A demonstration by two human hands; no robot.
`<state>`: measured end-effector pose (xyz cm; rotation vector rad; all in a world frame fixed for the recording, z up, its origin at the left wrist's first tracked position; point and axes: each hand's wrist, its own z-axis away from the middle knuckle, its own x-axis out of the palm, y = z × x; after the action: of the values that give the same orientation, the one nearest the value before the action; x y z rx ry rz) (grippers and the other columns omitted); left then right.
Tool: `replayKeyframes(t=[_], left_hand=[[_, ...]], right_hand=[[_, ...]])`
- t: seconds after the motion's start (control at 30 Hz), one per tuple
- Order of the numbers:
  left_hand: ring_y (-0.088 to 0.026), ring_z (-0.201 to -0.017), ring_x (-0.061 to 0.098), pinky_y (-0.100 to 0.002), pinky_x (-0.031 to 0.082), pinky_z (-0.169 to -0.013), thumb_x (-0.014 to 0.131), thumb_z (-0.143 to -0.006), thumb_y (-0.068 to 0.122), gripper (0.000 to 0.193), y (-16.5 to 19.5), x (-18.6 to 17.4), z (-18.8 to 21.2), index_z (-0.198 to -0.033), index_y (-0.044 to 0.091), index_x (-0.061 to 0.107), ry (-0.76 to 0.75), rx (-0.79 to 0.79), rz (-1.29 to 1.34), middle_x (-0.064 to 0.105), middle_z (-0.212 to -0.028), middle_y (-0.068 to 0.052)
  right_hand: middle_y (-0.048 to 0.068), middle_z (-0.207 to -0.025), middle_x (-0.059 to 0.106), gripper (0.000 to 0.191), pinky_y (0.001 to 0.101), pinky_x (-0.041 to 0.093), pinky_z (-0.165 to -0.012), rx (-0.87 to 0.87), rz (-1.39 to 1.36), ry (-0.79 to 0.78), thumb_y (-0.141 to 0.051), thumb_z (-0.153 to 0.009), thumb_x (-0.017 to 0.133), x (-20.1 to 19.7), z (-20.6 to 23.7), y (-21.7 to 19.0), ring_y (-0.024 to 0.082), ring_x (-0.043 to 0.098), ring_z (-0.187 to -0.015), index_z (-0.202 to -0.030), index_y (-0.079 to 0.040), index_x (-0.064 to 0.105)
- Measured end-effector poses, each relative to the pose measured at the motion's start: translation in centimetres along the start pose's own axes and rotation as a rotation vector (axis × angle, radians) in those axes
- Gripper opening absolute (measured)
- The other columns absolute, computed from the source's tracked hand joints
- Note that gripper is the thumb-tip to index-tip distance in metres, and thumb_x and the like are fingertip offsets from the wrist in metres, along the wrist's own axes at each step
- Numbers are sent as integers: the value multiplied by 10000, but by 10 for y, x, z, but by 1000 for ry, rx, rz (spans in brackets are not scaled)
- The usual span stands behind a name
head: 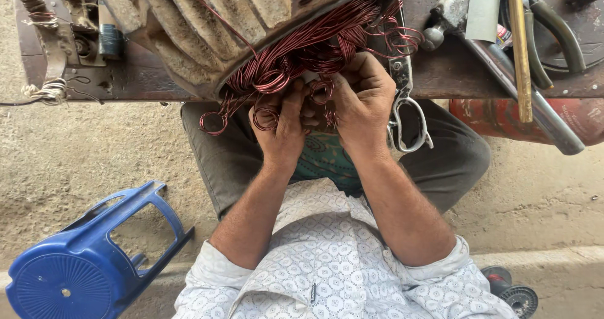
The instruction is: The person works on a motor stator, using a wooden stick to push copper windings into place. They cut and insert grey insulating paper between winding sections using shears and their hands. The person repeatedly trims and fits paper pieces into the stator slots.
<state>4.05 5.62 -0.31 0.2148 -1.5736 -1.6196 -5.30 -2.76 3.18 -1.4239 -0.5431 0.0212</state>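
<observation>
A bare, sandy concrete floor is stretching out below a dark, scarred wooden surface, and a person in a pale patterned shirt is sitting close against its edge. On that surface a big ribbed metal motor housing, grey and grimy, is lying tipped toward the person with its open end facing down at them.

Out of that opening a thick tangle of reddish enamelled copper wire is spilling in glossy loops. Both hands are working in the lowest part of the bundle. The left hand is curling its fingers around a few small coils, and the right hand is closing over the strands just beside it, knuckles up; both are gripping wire, though the fingertips themselves are hidden in the loops.

The work in hand looks like handling the winding at the mouth of the housing. The wire seems stiff and springy, so it probably calls for a firm pull with the strands kept together.

A pair of metal scissors is hanging off the surface edge just right of the right hand. Further right a brass-coloured rod and a steel bar are lying across the surface. A blue plastic stool is lying on its side on the floor at lower left.
</observation>
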Motion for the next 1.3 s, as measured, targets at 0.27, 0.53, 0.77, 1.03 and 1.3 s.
replayKeyframes(t=[0.27,0.53,0.77,1.03,1.3], left_hand=[[-102,-768,735,-239,608,-681,671,-1094,155,156,4,-7,1,-1089,2,700,41,331,-203,760,-887,-53],[-89,-783,712,-232,590,-705,669,-1059,73,94,9,3,-2,-1086,1,722,66,366,-313,750,-876,-45],[-132,-867,704,-255,576,-773,631,-1039,-46,62,1,1,-9,-1066,-42,686,19,441,-242,745,-980,-81],[-154,-830,732,-272,614,-729,648,-1029,-84,52,11,1,-8,-1073,-71,673,5,341,-259,734,-963,-106],[-155,-936,744,-307,662,-818,594,-1105,-5,129,16,10,-1,-1179,-37,694,-29,277,-175,759,-1067,-102]], right_hand=[[114,-997,753,88,265,632,-716,55,-90,-39,13,-1054,630,15,-1,3,131,746,-840,-1125,44,671],[92,-990,733,69,239,594,-748,-48,-181,15,-26,-1057,664,15,-7,10,100,702,-817,-1093,30,652],[95,-1000,729,79,257,600,-764,-151,-152,102,-29,-1053,691,17,-13,22,119,702,-845,-1056,34,643],[79,-1032,723,109,270,612,-818,-140,-164,31,-19,-1013,703,15,-8,17,112,698,-888,-1082,23,631],[103,-1012,733,104,279,614,-774,-75,-90,41,45,-1006,654,4,-17,21,137,709,-855,-1097,16,613]])
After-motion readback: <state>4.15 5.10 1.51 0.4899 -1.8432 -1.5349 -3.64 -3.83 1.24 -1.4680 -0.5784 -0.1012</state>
